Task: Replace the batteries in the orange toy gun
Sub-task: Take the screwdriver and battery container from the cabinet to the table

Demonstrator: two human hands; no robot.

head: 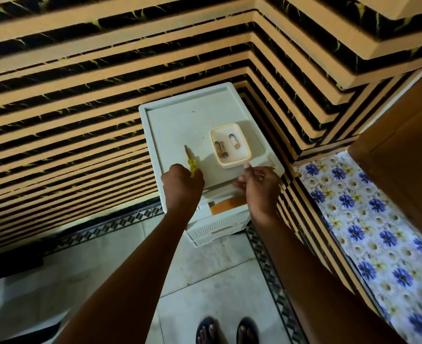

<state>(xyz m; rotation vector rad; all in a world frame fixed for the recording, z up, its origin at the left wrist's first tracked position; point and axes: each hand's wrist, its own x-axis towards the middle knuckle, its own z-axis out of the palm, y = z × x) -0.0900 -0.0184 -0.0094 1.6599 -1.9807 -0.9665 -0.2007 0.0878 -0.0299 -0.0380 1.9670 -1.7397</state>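
Three batteries (pixel 226 147) lie in a tray (pixel 239 162) beside the screwdriver (pixel 189 158).

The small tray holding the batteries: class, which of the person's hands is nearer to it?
Right. The right hand reaches the near edge of the small tray, a fingertip almost touching it. The left hand sits further left, gripping the yellow screwdriver.

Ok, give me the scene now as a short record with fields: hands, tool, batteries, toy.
left hand: grips yellow screwdriver
right hand: fingers by the tray's near corner; contact unclear
tray: on white drawer unit
batteries: in the tray, one lying apart
orange item: in the open top drawer, partly hidden; possibly the toy
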